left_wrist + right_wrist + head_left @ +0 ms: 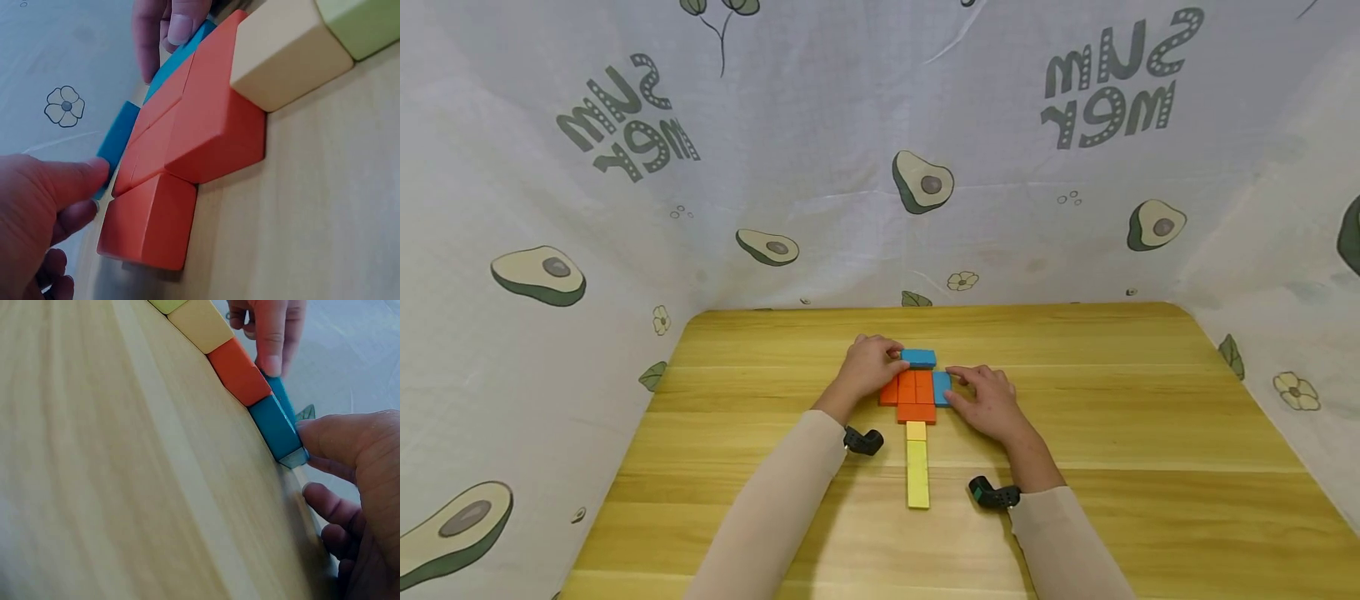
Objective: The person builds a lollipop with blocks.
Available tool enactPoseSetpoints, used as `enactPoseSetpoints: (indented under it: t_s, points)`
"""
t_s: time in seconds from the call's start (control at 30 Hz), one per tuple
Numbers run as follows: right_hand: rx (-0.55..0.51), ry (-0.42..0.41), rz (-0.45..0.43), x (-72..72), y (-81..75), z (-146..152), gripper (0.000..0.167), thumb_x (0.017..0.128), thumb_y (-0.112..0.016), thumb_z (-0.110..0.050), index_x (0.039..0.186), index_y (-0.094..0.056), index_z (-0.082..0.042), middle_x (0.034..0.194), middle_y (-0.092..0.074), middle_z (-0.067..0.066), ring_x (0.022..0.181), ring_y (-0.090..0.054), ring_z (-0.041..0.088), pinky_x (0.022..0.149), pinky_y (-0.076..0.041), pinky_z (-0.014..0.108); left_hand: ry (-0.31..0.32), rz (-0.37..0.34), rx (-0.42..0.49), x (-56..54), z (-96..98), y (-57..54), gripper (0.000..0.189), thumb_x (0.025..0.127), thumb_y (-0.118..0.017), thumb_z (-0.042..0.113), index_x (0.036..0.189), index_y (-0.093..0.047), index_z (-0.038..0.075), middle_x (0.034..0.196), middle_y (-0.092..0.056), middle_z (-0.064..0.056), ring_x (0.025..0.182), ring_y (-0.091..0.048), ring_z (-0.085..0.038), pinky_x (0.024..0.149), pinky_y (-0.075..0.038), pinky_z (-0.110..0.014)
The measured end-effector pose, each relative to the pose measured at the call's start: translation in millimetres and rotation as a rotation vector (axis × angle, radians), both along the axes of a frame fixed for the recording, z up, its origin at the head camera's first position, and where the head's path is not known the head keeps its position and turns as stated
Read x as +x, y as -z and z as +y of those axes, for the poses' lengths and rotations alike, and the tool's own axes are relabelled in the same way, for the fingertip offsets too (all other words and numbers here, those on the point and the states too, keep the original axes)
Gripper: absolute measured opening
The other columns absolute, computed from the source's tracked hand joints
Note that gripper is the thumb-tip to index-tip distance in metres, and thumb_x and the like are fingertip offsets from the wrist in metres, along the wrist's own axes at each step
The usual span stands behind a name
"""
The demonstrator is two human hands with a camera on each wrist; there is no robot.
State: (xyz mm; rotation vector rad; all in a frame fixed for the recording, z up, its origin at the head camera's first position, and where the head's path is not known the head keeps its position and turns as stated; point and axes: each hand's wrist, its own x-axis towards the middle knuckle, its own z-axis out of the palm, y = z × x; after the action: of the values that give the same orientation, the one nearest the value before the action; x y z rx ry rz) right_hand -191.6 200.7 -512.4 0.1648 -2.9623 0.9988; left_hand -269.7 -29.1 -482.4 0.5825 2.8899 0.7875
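At the far end of a row of blocks, my left hand (868, 367) pinches the left end of a blue block (919, 358) between thumb and forefinger. My right hand (990, 403) holds a second blue block (942, 390) at the right side of the orange blocks (916, 412), its thumb (328, 434) on the block in the right wrist view. The orange blocks lie close together in the middle. From their near side a pale yellow block (916, 431) and a long yellow-green block (917, 475) run toward me in line.
Everything lies on a wood-grain table (1112, 450). A white cloth (850, 208) printed with avocados hangs behind the table and along both sides. Each wrist carries a small black camera, one being the left camera (863, 442).
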Motion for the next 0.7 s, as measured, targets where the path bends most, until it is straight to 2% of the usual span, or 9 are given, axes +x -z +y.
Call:
enactPoseSetpoints:
  t_s: [0.13, 0.3, 0.43, 0.6, 0.7]
  points:
    - [0.002, 0.000, -0.002, -0.1, -0.1, -0.7, 0.048, 0.097, -0.069, -0.033, 0.141, -0.061, -0.018, 0.122, -0.063, 0.013, 0.119, -0.047, 0.038, 0.097, -0.031, 0.058, -0.013, -0.013, -0.027, -1.7, 1.7, 0.5, 0.038, 0.098, -0.068, 0.037, 0.129, -0.072, 0.015, 0.107, -0.072, -0.001, 0.100, -0.055, -0.022, 0.092, -0.043, -0.037]
    - [-0.002, 0.002, -0.001, 0.3, -0.2, -1.2, 0.048, 0.096, -0.070, -0.033, 0.141, -0.061, -0.018, 0.122, -0.063, 0.013, 0.118, -0.047, 0.038, 0.097, -0.031, 0.058, -0.029, -0.023, -0.016, -2.3, 2.1, 3.1, 0.036, 0.101, -0.063, 0.040, 0.128, -0.073, 0.018, 0.111, -0.074, -0.002, 0.107, -0.059, -0.024, 0.097, -0.044, -0.040]
    - [-0.005, 0.002, 0.002, 0.8, 0.0, -1.2, 0.048, 0.096, -0.070, -0.033, 0.141, -0.061, -0.017, 0.121, -0.063, 0.014, 0.119, -0.047, 0.039, 0.097, -0.031, 0.059, -0.039, -0.035, 0.013, -2.8, 1.4, 5.5, 0.032, 0.101, -0.064, 0.038, 0.124, -0.074, 0.018, 0.111, -0.074, -0.004, 0.109, -0.062, -0.024, 0.107, -0.040, -0.042]
    - [-0.007, 0.003, 0.002, 1.3, 0.0, -1.3, 0.048, 0.096, -0.070, -0.033, 0.141, -0.062, -0.017, 0.121, -0.063, 0.013, 0.119, -0.047, 0.039, 0.098, -0.031, 0.059, -0.049, -0.055, 0.069, -3.5, -1.7, 6.6, 0.029, 0.099, -0.067, 0.035, 0.119, -0.076, 0.016, 0.109, -0.073, -0.006, 0.107, -0.063, -0.026, 0.108, -0.039, -0.043]
    - [-0.003, 0.006, 0.006, 1.2, 0.0, -1.3, 0.048, 0.096, -0.070, -0.033, 0.140, -0.062, -0.017, 0.120, -0.063, 0.013, 0.119, -0.047, 0.038, 0.097, -0.032, 0.058, -0.051, -0.070, 0.086, -4.1, -4.0, 7.4, 0.029, 0.100, -0.067, 0.035, 0.119, -0.076, 0.016, 0.110, -0.072, -0.006, 0.108, -0.063, -0.026, 0.114, -0.036, -0.044]
